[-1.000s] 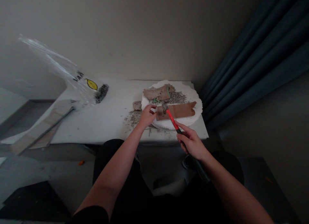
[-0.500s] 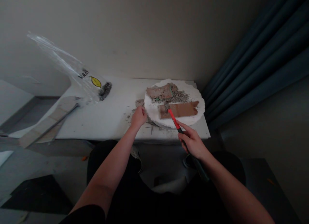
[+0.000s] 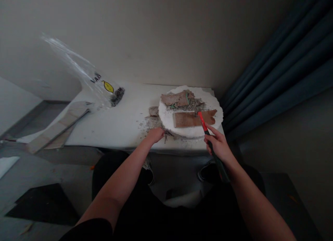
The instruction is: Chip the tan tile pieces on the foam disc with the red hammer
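In the head view my right hand [image 3: 218, 144] is wrapped round a hammer [image 3: 203, 122] with a red neck and a dark grip. Its blurred grey head lies over the far long edge of a brown flat strip [image 3: 187, 119], whether touching I cannot tell. That strip rests on a rough-edged white round slab [image 3: 166, 120]. Behind it sit crumbled grey bits [image 3: 196, 104] and a broken brownish piece [image 3: 178, 99] with green edges. My left hand [image 3: 156, 134] is closed at the slab's near left edge, over scattered debris; what its fingers hold, if anything, is hidden.
A clear plastic bag [image 3: 85, 72] with a yellow print and dark bits at its bottom stands on the white table [image 3: 125, 126]. Wood-like planks [image 3: 56, 125] lie at the table's left end. Blue curtains [image 3: 270, 67] hang at right. A dark panel [image 3: 43, 204] lies on the floor.
The hammer head has moved right and slightly away along the brown strip. My left hand has shifted right and nearer to me along the slab's edge. The view has shifted slightly.
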`<control>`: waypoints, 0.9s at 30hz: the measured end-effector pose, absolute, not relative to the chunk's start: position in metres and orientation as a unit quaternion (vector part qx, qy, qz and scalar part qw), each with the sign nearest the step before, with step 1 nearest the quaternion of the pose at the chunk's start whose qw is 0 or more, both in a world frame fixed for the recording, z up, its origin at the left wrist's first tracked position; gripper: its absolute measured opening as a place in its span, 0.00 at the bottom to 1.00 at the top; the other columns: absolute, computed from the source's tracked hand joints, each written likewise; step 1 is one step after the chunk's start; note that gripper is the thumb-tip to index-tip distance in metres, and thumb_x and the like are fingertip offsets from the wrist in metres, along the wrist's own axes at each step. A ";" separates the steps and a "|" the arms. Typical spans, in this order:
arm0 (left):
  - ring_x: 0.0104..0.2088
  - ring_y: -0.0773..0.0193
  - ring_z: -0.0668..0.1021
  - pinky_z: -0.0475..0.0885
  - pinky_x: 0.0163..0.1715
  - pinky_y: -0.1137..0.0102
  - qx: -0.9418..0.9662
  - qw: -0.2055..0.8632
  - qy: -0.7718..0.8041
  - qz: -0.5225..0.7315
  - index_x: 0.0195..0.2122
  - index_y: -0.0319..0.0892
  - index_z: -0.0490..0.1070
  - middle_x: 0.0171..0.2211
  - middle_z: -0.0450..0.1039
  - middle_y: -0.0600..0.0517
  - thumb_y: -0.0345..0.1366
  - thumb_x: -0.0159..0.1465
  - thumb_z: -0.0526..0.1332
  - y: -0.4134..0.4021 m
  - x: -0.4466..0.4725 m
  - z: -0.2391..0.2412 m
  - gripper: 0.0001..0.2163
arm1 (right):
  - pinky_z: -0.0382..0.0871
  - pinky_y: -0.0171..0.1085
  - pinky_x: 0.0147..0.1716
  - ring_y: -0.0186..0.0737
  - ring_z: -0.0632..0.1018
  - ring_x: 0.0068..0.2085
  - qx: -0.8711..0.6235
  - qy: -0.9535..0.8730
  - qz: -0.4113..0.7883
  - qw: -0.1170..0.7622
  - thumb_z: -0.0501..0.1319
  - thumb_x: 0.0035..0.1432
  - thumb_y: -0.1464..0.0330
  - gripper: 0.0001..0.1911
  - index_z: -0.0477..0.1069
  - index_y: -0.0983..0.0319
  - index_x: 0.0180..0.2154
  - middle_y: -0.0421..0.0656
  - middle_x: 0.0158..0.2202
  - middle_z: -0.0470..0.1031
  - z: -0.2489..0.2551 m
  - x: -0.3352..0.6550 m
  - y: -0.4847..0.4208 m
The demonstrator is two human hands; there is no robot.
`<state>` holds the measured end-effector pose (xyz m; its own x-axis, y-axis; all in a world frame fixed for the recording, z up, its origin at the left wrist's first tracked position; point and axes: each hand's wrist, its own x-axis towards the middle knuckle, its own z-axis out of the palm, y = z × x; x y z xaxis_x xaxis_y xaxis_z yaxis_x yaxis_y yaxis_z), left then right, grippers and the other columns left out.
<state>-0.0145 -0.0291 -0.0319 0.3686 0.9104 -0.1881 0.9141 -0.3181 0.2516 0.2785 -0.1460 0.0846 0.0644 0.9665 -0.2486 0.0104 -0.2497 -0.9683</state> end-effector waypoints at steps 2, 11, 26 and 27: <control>0.35 0.56 0.79 0.72 0.38 0.65 0.806 0.159 0.570 -0.012 0.24 0.42 0.72 0.31 0.76 0.46 0.28 0.53 0.62 -0.028 -0.016 -0.030 0.03 | 0.56 0.30 0.10 0.28 0.63 0.13 -0.584 -0.411 0.539 0.447 0.62 0.53 0.62 0.42 0.57 0.57 0.69 0.29 0.21 0.66 0.083 0.281 -0.143; 0.31 0.60 0.77 0.70 0.34 0.67 0.707 0.143 0.668 0.185 0.29 0.43 0.72 0.29 0.76 0.50 0.34 0.54 0.63 -0.003 -0.037 0.013 0.03 | 0.54 0.30 0.10 0.28 0.63 0.13 -0.581 -0.405 0.559 0.430 0.62 0.52 0.63 0.43 0.58 0.59 0.68 0.30 0.21 0.66 0.086 0.275 -0.139; 0.31 0.67 0.76 0.71 0.37 0.70 0.768 0.345 0.444 0.306 0.38 0.41 0.79 0.33 0.80 0.51 0.40 0.63 0.63 0.006 0.056 0.006 0.09 | 0.54 0.30 0.10 0.28 0.62 0.13 -0.577 -0.422 0.558 0.422 0.61 0.54 0.63 0.40 0.58 0.59 0.68 0.29 0.21 0.65 0.082 0.278 -0.139; 0.31 0.67 0.76 0.71 0.37 0.70 0.770 0.345 0.439 0.307 0.38 0.41 0.79 0.33 0.80 0.51 0.40 0.63 0.63 0.007 0.056 0.005 0.09 | 0.54 0.30 0.10 0.28 0.62 0.13 -0.577 -0.424 0.558 0.420 0.61 0.54 0.63 0.40 0.58 0.59 0.68 0.29 0.21 0.65 0.082 0.278 -0.139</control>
<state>0.0559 0.0068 0.0048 0.4254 0.8890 0.1691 0.4651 -0.3751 0.8019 0.2784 -0.1386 0.0816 0.0182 0.9576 -0.2874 0.0198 -0.2878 -0.9575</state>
